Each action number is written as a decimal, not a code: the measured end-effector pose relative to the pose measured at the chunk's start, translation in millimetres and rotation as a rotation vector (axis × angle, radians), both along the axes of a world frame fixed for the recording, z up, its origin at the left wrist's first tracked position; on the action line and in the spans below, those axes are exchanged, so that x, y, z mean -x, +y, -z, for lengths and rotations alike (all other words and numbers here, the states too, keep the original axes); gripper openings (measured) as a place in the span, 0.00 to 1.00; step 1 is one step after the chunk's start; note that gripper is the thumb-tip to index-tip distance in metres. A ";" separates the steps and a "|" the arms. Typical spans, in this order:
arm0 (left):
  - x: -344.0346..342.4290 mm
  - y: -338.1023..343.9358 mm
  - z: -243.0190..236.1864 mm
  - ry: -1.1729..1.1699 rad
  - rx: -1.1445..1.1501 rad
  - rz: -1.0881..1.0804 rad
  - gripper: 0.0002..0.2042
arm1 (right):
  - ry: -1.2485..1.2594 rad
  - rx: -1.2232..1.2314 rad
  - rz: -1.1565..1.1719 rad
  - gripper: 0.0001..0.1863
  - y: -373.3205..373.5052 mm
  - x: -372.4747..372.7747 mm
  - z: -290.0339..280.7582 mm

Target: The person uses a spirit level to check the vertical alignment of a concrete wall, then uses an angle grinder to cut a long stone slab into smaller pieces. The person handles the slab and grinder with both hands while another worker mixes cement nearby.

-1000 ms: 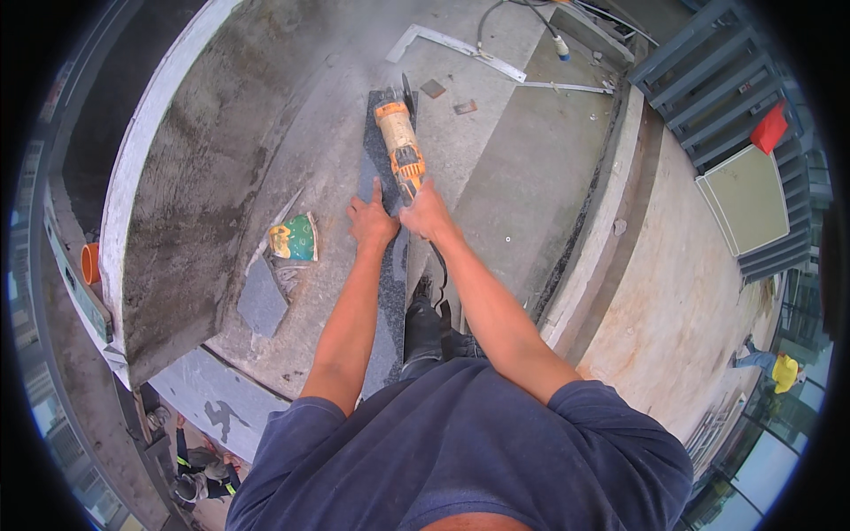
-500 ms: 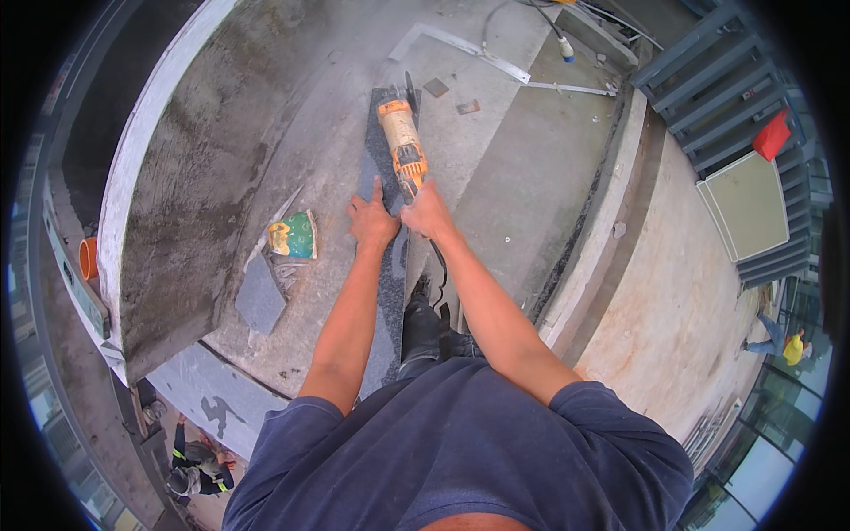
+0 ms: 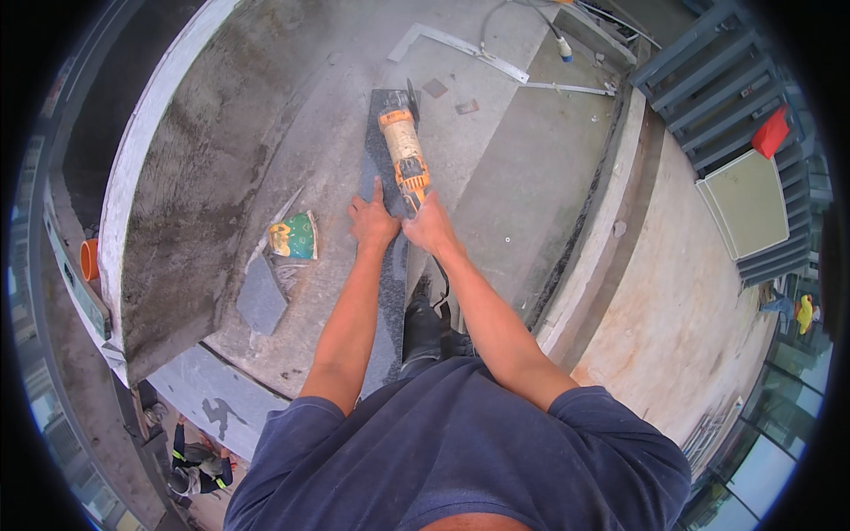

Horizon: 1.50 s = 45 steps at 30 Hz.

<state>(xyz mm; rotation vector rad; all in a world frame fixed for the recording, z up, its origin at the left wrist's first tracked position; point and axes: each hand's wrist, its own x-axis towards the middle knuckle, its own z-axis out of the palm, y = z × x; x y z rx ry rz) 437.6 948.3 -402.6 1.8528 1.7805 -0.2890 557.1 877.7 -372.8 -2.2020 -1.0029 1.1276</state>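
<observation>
My right hand (image 3: pixel 428 225) is wrapped round the rear handle of an orange and beige angle grinder (image 3: pixel 404 150). At its far end a dark disc (image 3: pixel 413 101) stands edge-on along the right edge of a long dark grey stone strip (image 3: pixel 390 292). Whether the disc is spinning I cannot tell. Pressed down on that strip is my left hand (image 3: pixel 375 221), its index finger stretched forward and thumb out to the side, holding nothing. The two hands are close together. A black cord (image 3: pixel 443 270) trails from the grinder back toward my legs.
Pale dust hangs beyond the grinder. Left lie a green and yellow bag (image 3: pixel 297 236) and a stone offcut (image 3: pixel 262 296), beside a curved wall (image 3: pixel 181 177). A metal square (image 3: pixel 460 49) and a plug (image 3: pixel 566 50) lie farther off. Other people (image 3: pixel 199 465) are at the edges.
The grinder and my right hand have shifted slightly toward me and to the right along the stone strip. My left hand stays put. A distant person in yellow has moved.
</observation>
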 end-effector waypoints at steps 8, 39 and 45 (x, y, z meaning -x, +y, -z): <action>-1.6 -0.3 -6.7 -0.019 0.015 -0.011 0.56 | 0.006 0.043 -0.002 0.41 -9.5 1.0 -1.7; -1.6 -3.3 -7.6 -0.032 0.016 0.002 0.56 | -0.017 0.034 0.001 0.40 -19.8 0.7 2.7; -1.3 -3.6 -7.8 -0.039 0.017 0.006 0.55 | -0.009 0.073 -0.025 0.41 -15.7 -3.0 3.4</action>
